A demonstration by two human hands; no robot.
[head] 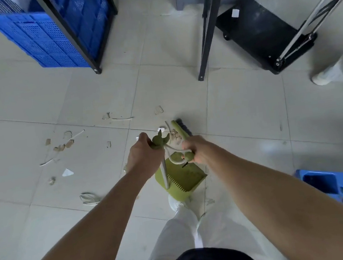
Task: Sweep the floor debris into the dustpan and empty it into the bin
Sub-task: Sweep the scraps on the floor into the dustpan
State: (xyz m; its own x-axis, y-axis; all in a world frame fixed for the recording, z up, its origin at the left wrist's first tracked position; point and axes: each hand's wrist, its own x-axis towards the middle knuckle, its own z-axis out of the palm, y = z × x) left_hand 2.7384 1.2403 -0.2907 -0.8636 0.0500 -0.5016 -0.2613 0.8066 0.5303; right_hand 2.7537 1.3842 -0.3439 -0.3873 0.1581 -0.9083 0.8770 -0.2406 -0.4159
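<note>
Debris (64,144) left of dustpan (183,178), broom (182,127), table leg (204,39) beyond

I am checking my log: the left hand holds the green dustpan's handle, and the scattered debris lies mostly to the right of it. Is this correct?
Not quite. In the head view the scattered debris lies mostly to the left of the green dustpan, whose handle the left hand holds.

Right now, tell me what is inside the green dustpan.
The dustpan shows a bare, dusty green floor and comb teeth at its near wall; no scraps are plain. Its far part is hidden by the right hand and a white loop.
</note>
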